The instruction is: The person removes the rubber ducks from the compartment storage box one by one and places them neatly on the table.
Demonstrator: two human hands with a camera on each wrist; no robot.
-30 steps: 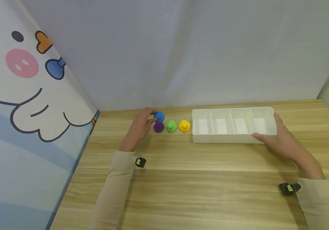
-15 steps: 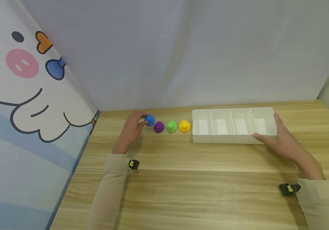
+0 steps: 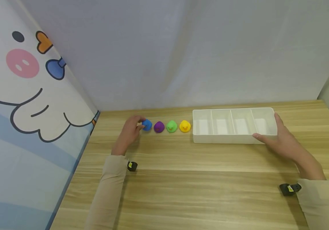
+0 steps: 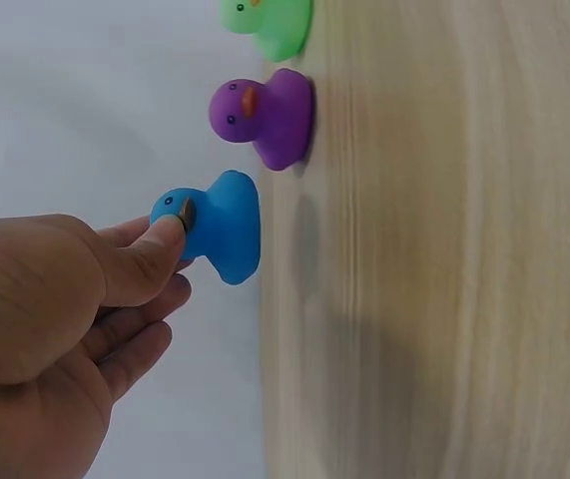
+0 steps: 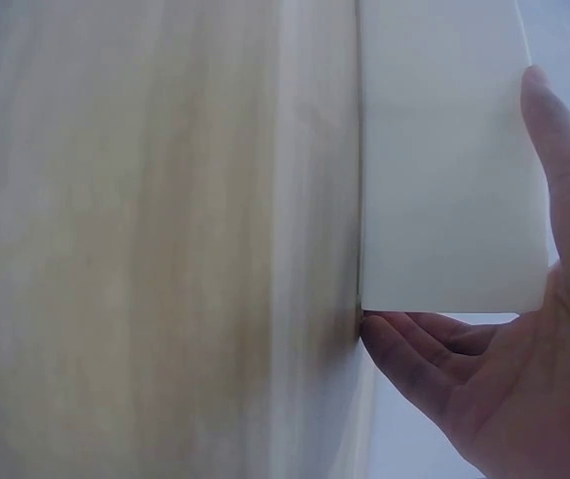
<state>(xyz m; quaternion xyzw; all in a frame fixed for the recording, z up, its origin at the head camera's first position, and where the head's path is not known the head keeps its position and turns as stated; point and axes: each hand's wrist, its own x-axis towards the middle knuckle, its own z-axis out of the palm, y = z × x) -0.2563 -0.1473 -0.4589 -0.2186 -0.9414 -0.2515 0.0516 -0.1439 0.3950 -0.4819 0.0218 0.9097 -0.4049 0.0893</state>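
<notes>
My left hand (image 3: 130, 130) pinches a blue rubber duck (image 4: 227, 228) by its head, between thumb and fingers. In the left wrist view the duck's base hangs just off the table, its shadow beside it. A purple rubber duck (image 3: 159, 127) stands to its right, then a green one (image 3: 171, 126) and a yellow one (image 3: 185, 126), in a row. My right hand (image 3: 286, 142) holds the right end of a white divided box (image 3: 225, 139), thumb at the front rim and fingers along the end wall, as the right wrist view (image 5: 454, 160) shows close up.
The box has several compartments side by side, and its left end stands close to the yellow duck. Behind the wooden table (image 3: 181, 191) hangs a pale curtain (image 3: 141, 64). A cartoon-printed cloth (image 3: 38, 127) borders the left side.
My left hand has carried the blue duck leftward from behind the purple duck, then down toward the table at the row's left end. The right hand and box have stayed put.
</notes>
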